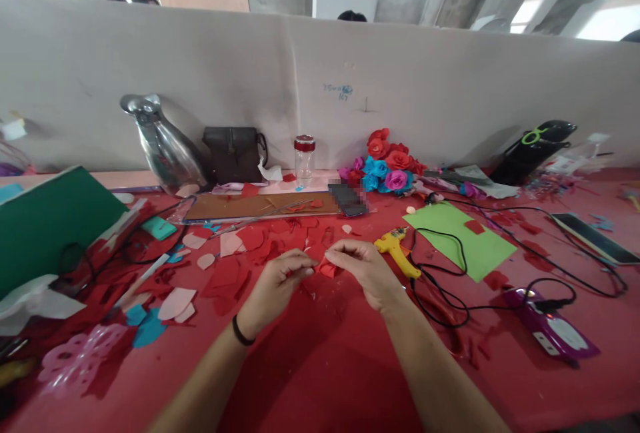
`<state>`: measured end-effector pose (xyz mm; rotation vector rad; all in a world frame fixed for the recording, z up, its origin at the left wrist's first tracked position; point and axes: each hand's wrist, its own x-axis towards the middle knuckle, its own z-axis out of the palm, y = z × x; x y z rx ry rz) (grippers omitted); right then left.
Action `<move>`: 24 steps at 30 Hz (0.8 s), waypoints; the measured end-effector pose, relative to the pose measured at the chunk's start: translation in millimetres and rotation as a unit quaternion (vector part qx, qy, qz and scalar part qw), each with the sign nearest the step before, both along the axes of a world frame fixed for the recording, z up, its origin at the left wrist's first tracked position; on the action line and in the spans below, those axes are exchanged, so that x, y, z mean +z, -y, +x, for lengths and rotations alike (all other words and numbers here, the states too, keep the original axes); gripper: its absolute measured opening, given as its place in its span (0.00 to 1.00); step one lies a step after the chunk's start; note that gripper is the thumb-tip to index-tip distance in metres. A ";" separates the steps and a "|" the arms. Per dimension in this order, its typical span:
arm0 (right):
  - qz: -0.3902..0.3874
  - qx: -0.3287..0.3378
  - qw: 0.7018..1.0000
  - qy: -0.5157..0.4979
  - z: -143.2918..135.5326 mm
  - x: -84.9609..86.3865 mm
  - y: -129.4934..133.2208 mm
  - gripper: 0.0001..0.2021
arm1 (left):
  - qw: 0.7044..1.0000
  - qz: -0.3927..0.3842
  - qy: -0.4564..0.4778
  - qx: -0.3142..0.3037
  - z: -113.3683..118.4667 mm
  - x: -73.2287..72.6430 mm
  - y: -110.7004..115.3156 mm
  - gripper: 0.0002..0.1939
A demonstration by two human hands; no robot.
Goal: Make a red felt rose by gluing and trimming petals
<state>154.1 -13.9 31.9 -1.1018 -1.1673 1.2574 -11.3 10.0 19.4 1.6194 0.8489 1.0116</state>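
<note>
Red paper (pixel 327 270): between both hands, over the desk (pixel 325 380).
Right hand (pixel 365 270): pinches it.
Left hand (pixel 275 290): fingertips at its edge, grip unclear.
Beside right hand: glue gun (pixel 399 253), then green sheet (pixel 463 246).
Beyond: scraps (pixel 251 238), phone (pixel 349 200), flowers (pixel 387 168).

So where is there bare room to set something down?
Bare red tabletop shows between the left forearm and right forearm, and on the near side of the purple power strip. It is crowded left of the left hand with paper scraps, and right of the right hand with the glue gun and green sheet.
</note>
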 end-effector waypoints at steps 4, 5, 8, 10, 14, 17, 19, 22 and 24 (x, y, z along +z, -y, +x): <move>0.016 -0.011 1.000 -0.001 1.9 -2.7 -0.7 0.07 | 1.000 -0.023 0.013 -0.003 -1.2 -2.4 -1.0 0.05; 0.020 -0.017 1.000 -0.004 2.4 -3.5 -1.0 0.07 | 0.999 -0.029 0.012 -0.006 -1.7 -3.1 -1.3 0.05; 0.028 -0.047 0.998 -0.043 3.1 -4.8 -2.0 0.08 | 0.999 -0.043 0.007 -0.013 -3.2 -4.4 -2.2 0.05; 0.026 -0.071 0.993 -0.088 2.8 -4.9 -2.9 0.11 | 0.999 -0.052 0.012 -0.009 -3.7 -4.2 -2.3 0.05; -0.016 -0.083 0.985 -0.151 0.0 -5.1 -3.8 0.16 | 0.995 -0.082 0.051 0.027 -3.3 -3.6 -1.9 0.05; -0.034 -0.043 0.987 -0.149 -4.2 -5.0 -2.1 0.17 | 0.989 -0.103 0.089 0.063 -2.3 -5.9 -2.3 0.05; -0.024 -0.025 0.991 -0.131 -7.2 -4.2 0.0 0.15 | 0.984 -0.117 0.111 0.075 -1.8 -8.9 -3.0 0.05; -0.006 -0.016 0.995 -0.102 -10.8 -2.6 2.4 0.09 | 0.978 -0.136 0.138 0.073 -1.6 -12.8 -4.0 0.07; 0.001 -0.020 0.996 -0.092 -12.4 -1.8 2.8 0.07 | 0.975 -0.144 0.150 0.074 -1.4 -13.7 -4.1 0.07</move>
